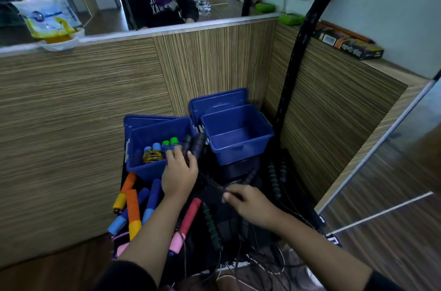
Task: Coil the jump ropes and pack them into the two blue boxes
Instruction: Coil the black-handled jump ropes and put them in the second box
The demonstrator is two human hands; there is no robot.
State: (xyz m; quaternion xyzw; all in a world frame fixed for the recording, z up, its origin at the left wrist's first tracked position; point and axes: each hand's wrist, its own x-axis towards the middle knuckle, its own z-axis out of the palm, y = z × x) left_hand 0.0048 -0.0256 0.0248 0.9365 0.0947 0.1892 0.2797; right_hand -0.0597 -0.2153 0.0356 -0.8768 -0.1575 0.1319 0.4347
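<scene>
Two blue boxes stand side by side against the wooden panel. The left blue box (140,166) holds coiled ropes with light-blue and green handles (162,148). Nothing lies in the right blue box (241,152). My left hand (179,173) grips a pair of black rope handles (194,144) at the left box's right edge. My right hand (248,202) pinches that rope's black cord (212,182), which runs taut between both hands. Loose ropes with orange, blue and pink-red handles (133,209) lie below the left box.
Black ropes with green-ringed handles (274,176) and tangled cords (250,257) lie on a dark surface. Two blue lids (214,101) lean behind the boxes. A black curved frame (296,56) rises at the right. Wooden panels enclose the corner; a mirror sits above.
</scene>
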